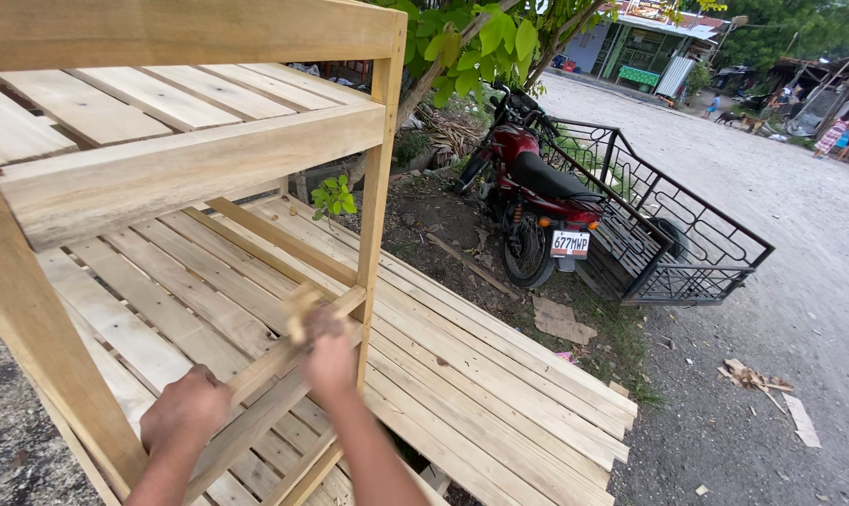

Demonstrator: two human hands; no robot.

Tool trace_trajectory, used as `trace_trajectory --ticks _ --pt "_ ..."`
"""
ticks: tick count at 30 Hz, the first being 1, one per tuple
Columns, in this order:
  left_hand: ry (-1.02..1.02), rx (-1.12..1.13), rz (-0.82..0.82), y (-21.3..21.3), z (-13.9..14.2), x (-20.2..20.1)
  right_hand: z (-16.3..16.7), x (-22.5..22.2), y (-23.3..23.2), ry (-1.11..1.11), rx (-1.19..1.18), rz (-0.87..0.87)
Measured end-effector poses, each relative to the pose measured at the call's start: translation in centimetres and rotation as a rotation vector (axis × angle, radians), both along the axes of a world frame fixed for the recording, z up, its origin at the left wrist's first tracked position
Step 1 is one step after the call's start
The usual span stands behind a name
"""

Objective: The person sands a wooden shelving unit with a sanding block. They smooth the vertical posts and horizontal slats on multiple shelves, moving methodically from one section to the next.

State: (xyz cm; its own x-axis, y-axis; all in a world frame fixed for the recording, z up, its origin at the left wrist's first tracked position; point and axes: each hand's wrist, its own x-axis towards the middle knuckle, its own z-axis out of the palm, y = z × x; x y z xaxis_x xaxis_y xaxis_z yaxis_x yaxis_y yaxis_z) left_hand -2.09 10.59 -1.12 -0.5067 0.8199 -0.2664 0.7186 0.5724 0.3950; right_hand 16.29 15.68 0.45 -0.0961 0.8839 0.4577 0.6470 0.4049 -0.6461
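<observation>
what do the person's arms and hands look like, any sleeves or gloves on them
Both forearms are bare up to the frame's lower edge: no sleeves show. The left hand and right hand wear no gloves. No watch, ring or wristband is visible. The right hand is motion-blurred, so fine detail there cannot be made out.

Two hands (186,408), one wooden rack (190,169), one red motorcycle (532,201), one metal sidecar frame (673,234)
</observation>
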Motion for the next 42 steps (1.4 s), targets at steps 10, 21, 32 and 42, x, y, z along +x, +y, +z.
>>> trace_trajectory --ticks 10,21,32,42 --pt "0.037 0.055 -0.009 -0.2 0.5 0.2 0.0 1.6 -0.6 -0.157 0.312 0.207" --pt "0.018 0.949 -0.067 -3.0 0.0 1.8 -0.8 -2.9 -6.8 -0.127 0.542 0.333" --pt "0.368 1.537 -0.124 -11.2 0.3 -2.0 -1.3 -6.1 -9.0 -0.091 0.417 0.267" --pt "-0.716 1.376 0.096 -4.1 4.4 -2.2 8.4 -11.6 -6.6 1.001 -0.425 0.553"
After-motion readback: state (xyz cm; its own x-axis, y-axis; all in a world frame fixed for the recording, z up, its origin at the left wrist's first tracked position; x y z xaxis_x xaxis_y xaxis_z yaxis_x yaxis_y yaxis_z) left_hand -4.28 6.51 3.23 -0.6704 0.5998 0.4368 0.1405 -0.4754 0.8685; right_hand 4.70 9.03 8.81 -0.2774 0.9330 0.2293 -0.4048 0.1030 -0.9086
